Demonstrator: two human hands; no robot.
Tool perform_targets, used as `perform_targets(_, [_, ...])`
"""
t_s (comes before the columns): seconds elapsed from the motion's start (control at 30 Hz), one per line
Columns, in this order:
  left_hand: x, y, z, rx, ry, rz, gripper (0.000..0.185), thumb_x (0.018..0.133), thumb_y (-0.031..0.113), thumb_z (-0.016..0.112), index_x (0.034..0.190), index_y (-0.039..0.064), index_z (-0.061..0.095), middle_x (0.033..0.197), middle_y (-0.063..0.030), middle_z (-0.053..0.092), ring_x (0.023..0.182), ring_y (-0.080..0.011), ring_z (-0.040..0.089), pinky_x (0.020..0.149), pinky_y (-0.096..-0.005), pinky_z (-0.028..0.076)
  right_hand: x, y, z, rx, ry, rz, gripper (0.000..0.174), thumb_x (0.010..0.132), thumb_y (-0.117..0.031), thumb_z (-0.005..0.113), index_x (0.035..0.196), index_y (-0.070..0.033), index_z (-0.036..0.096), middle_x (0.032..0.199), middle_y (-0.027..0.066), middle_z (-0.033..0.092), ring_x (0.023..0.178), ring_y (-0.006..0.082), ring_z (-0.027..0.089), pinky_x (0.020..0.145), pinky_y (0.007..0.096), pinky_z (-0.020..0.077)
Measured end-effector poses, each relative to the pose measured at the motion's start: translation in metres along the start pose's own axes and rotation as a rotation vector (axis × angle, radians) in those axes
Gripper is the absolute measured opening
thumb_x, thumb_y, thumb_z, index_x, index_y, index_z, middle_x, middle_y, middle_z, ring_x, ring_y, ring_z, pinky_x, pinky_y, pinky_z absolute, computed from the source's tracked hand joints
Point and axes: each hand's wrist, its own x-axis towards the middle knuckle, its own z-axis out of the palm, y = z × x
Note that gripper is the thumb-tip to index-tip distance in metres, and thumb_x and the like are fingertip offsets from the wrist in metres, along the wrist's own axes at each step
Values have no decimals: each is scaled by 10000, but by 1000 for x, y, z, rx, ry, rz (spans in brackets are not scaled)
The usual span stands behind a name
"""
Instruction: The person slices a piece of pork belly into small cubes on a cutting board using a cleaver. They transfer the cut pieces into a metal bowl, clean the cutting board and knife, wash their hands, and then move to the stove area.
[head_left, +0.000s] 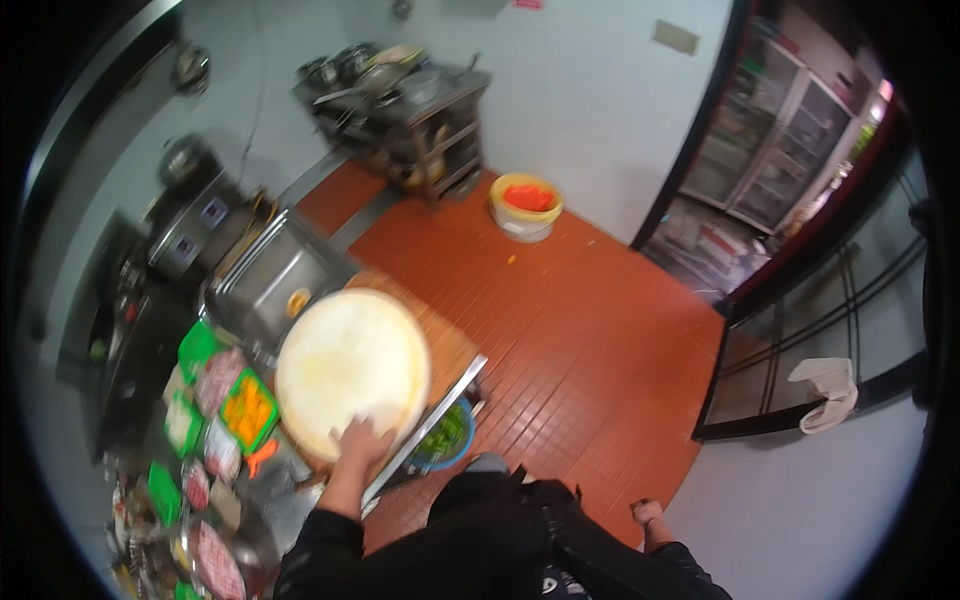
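A thick round chopping board (352, 364), pale and worn, lies on the wooden top of a metal-edged worktable (442, 341) in front of me to the left. My left hand (364, 441) is over the board's near edge with its fingers apart; blur hides whether it presses on the surface. Low at my right side, away from everything, hangs my right hand (646, 511), its fingers curled and nothing visible in them. Beside the board stands a green tray of orange chunks (249, 411), with an orange object (262, 454) next to it.
Beyond the board is a steel sink (277, 281). Trays and plates of meat (217, 559) crowd the left counter. A blue basin of greens (450, 435) sits below the table. On the tiled floor (555, 330) stands a bucket (525, 206); a doorway (720, 225) lies right.
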Motion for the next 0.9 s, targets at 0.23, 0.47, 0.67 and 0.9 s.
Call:
perform_targets(0.23, [75, 65, -77, 184, -111, -250, 678, 811, 597, 630, 1224, 63, 689, 1266, -192, 664, 1182, -335, 628, 1091, -687, 257, 107, -132, -95, -66, -36, 32, 487, 888, -392, 621, 1217, -38, 682, 1262, 198, 660, 1199, 360, 608, 1052, 394, 463])
perform_targets(0.47, [240, 273, -116, -167, 368, 351, 585, 805, 452, 696, 1247, 72, 652, 1105, -210, 709, 1002, -372, 691, 890, -491, 521, 213, -238, -295, -195, 55, 127, 628, 884, -466, 641, 1402, -119, 563, 1469, 202, 474, 1337, 367, 477, 1102, 432, 427])
perform_targets(0.67, [306, 383, -121, -232, -11, 486, 642, 852, 514, 670, 1299, 56, 625, 1297, -208, 632, 1204, -367, 600, 1026, -447, 466, 312, -327, -461, -225, 418, 20, 707, 835, -398, 714, 1428, -81, 496, 1527, 210, 375, 1371, 392, 405, 1109, 454, 415])
perform_targets(0.9, [420, 321, -65, -286, -239, 79, 698, 836, 521, 661, 1320, 21, 604, 1272, -231, 637, 1221, -363, 587, 1034, -423, 467, 475, -468, -670, -329, 651, -191, 742, 767, -256, 741, 1445, -129, 470, 1636, 163, 206, 1469, 383, 279, 1133, 549, 353])
